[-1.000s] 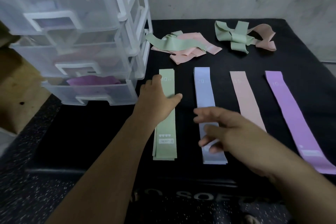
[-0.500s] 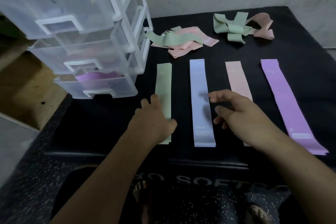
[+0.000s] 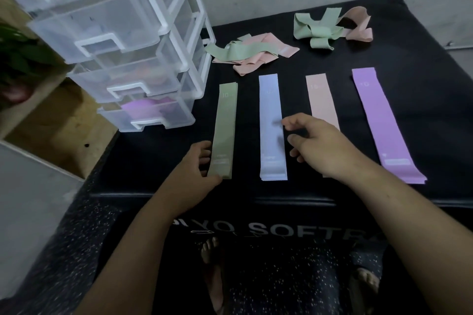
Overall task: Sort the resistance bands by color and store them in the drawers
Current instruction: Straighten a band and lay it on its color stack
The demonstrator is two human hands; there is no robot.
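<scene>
Four flat stacks of resistance bands lie side by side on the black platform (image 3: 422, 79): green (image 3: 226, 120), blue (image 3: 270, 115), pink (image 3: 320, 97) and purple (image 3: 378, 120). My left hand (image 3: 197, 169) grips the near end of the green band stack, fingers at its left edge and thumb at the bottom. Just right of the blue stack, my right hand (image 3: 325, 146) hovers over the pink stack's near end with loosely curled fingers, holding nothing. The clear drawer unit (image 3: 143, 41) stands at the left; its bottom drawer (image 3: 153, 116) holds purple bands.
Two tangled heaps of green and pink bands lie at the back, one (image 3: 253, 52) beside the drawers and one (image 3: 325, 29) further right. A wall rises behind the platform. A wooden box edge and a plant (image 3: 23, 59) are at the left. My feet show below.
My left hand slid down the green stack to its near end and took hold of it. My right hand drew right, off the blue stack.
</scene>
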